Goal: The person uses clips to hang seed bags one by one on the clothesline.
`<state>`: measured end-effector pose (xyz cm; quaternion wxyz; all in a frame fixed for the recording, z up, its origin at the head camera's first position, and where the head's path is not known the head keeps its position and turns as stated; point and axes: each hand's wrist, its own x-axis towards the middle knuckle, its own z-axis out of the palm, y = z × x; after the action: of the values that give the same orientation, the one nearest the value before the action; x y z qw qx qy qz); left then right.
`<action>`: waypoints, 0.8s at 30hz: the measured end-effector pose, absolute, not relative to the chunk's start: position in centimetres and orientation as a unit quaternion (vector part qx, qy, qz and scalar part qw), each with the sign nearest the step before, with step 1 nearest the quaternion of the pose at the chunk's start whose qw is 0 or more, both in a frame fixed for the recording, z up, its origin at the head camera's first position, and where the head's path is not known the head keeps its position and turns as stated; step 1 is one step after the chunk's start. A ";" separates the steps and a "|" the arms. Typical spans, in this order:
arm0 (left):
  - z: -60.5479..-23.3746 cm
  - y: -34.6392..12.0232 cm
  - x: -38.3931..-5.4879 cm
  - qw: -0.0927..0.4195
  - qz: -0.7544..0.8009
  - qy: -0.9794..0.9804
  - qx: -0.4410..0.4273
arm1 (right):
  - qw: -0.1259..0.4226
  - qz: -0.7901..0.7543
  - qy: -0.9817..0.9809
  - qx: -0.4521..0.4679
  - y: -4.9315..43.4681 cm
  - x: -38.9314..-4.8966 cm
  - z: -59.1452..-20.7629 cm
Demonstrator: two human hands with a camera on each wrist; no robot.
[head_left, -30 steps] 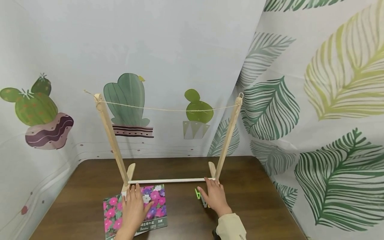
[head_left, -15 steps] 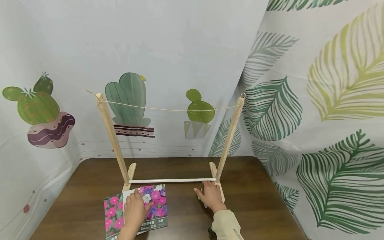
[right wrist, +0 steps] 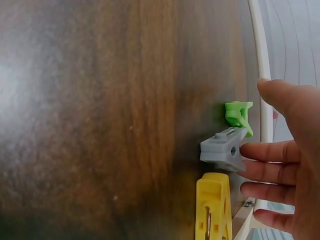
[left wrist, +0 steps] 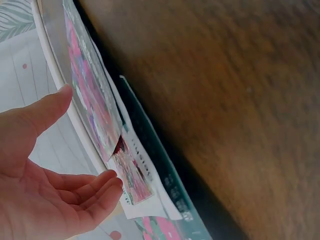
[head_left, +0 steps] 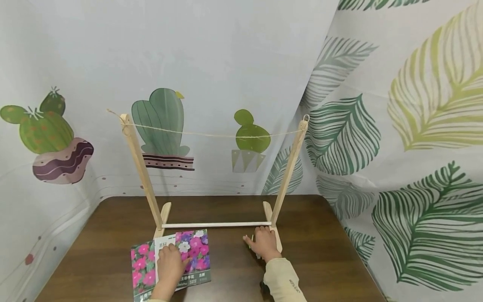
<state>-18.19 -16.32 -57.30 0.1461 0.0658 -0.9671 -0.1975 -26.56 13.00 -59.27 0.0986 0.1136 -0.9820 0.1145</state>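
Note:
Three overlapping flower-printed packets lie on the brown table: a pink-flowered one [head_left: 139, 264] at left, a white one [head_left: 160, 242] in the middle and a pink-and-purple one [head_left: 200, 247] at right. Over the middle packet is my left hand [head_left: 169, 265], its fingers loosely bent and its thumb apart; the left wrist view shows nothing in its grasp. My right hand [head_left: 265, 243] hovers over a row of clothespins, thumb spread. In the right wrist view, its fingertips are at the grey clothespin [right wrist: 220, 150], between a green clothespin [right wrist: 239, 115] and a yellow clothespin [right wrist: 214, 200]; contact is unclear.
Behind the hands stands a wooden rack with a left post [head_left: 141, 167] and a right post [head_left: 289, 172]. A string [head_left: 211, 135] sags between their tops. A white rod [head_left: 219, 225] joins the bases. A patterned cloth [head_left: 211, 58] hangs behind the table.
My right hand has drawn slightly back from the rod and over the clothespins, hiding most of them in the head view. My left hand has shifted slightly, baring more of the white packet.

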 end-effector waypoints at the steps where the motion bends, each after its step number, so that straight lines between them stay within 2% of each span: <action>1: -57.4 -16.3 -18.1 0.143 -0.195 -0.968 0.068 | 0.099 0.111 -0.982 0.113 13.0 -26.6 -59.4; 7: -58.4 -16.3 -18.1 0.124 -0.186 -0.971 0.083 | 0.107 0.086 -0.985 0.107 12.6 -26.9 -60.0; 14: -58.4 -16.2 -18.6 0.091 -0.190 -0.973 0.098 | 0.143 0.058 -0.983 0.098 11.9 -26.9 -59.4; 24: -58.1 -15.8 -19.1 0.070 -0.214 -0.968 0.112 | 0.082 0.036 -0.994 0.065 11.3 -27.5 -58.7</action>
<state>-19.11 -15.79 -58.11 0.0695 0.1123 -0.9679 -0.2137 -27.53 11.27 -58.72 0.0823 0.0651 -0.9938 0.0361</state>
